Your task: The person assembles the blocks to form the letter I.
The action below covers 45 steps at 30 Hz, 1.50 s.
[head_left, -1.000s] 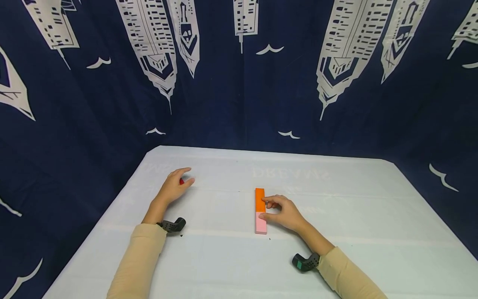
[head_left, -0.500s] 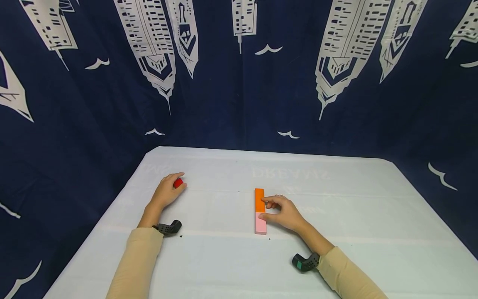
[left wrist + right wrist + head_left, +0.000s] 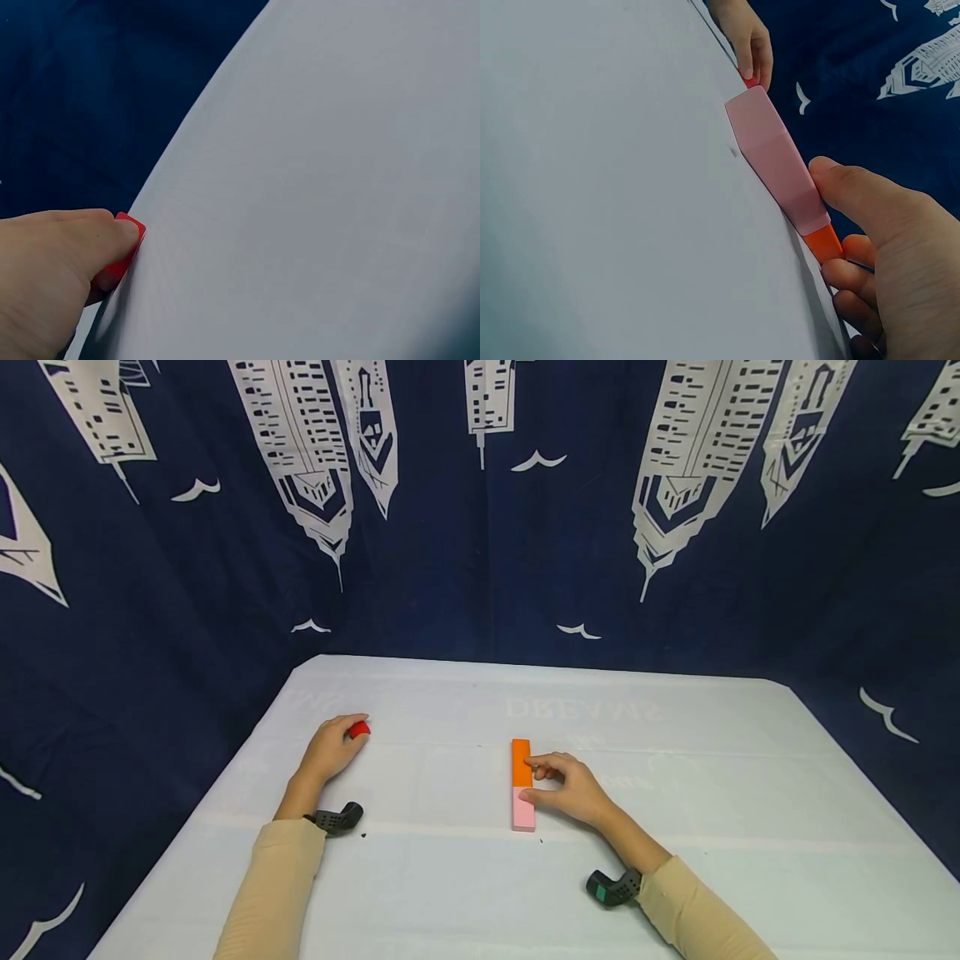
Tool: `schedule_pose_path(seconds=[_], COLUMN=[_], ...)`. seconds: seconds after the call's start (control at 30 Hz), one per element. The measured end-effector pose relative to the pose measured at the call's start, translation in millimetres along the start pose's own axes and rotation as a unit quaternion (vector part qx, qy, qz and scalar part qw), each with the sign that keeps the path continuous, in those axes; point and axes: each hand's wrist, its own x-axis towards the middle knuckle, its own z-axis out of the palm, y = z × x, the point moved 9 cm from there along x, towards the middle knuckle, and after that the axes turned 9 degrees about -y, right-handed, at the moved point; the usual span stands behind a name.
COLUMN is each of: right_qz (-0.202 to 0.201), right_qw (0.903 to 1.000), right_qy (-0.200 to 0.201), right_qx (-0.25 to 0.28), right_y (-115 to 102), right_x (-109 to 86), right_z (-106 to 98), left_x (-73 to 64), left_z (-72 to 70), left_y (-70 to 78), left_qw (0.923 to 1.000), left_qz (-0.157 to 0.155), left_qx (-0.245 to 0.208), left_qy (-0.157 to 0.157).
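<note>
At the table's left, my left hand (image 3: 328, 752) pinches a small red block (image 3: 361, 729) between thumb and fingers. In the left wrist view the thumb lies on the red block (image 3: 114, 273), and the other fingers are mostly hidden. An orange block (image 3: 521, 762) and a pink block (image 3: 522, 815) lie end to end in one line, the pink nearer me. My right hand (image 3: 573, 789) rests beside them on the right. Its index fingertip touches the orange block and its thumb touches the pink one. The right wrist view shows the pink block (image 3: 772, 154) in front of the orange one (image 3: 823, 244).
White cloth covers the table (image 3: 442, 893). Behind it hangs a dark blue curtain (image 3: 450, 568) printed with white buildings and birds. Black wrist cameras sit on the left wrist (image 3: 341, 818) and the right wrist (image 3: 615, 887). Small dark specks lie on the cloth.
My left hand has moved left and slightly toward me, and its fingers have closed in on the red block, which shows more now. The right hand and its two blocks have stayed put.
</note>
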Motion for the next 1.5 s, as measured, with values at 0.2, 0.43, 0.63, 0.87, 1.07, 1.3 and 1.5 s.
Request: schedule_pose_path(seconds=[0.2, 0.43, 0.63, 0.87, 1.07, 1.3, 1.5], right_qz=[0.003, 0.0, 0.003, 0.011, 0.006, 0.002, -0.001], right_qw=[1.0, 1.0, 1.0, 0.9999, 1.0, 1.0, 1.0], right_qy=[-0.002, -0.003, -0.001, -0.001, -0.001, -0.003, -0.002], right_qx=[0.0, 0.003, 0.0, 0.002, -0.001, -0.002, 0.0], right_y=[1.0, 0.3, -1.2, -1.4, -1.6, 0.0, -1.2], right_x=[0.4, 0.3, 0.1, 0.0, -0.2, 0.1, 0.0], right_z=[0.9, 0.8, -0.3, -0.6, -0.6, 0.3, 1.0], left_x=[-2.4, -0.9, -0.1, 0.0, 1.7, 4.2, 6.7], left_z=[-0.9, -1.3, -2.7, -2.8, -2.8, -4.2, -6.9], left_y=[1.0, 1.9, 1.8, 2.2, 1.8, 2.8, 6.6], left_qw=[1.0, 0.9999, 0.9998, 0.9999, 0.9999, 0.9998, 0.9997], left_qz=[0.001, 0.005, 0.005, 0.003, 0.004, 0.006, 0.007], left_qx=[0.002, 0.004, 0.008, 0.005, -0.006, -0.011, -0.017], left_qy=[0.009, 0.014, 0.018, 0.016, 0.013, 0.016, 0.015])
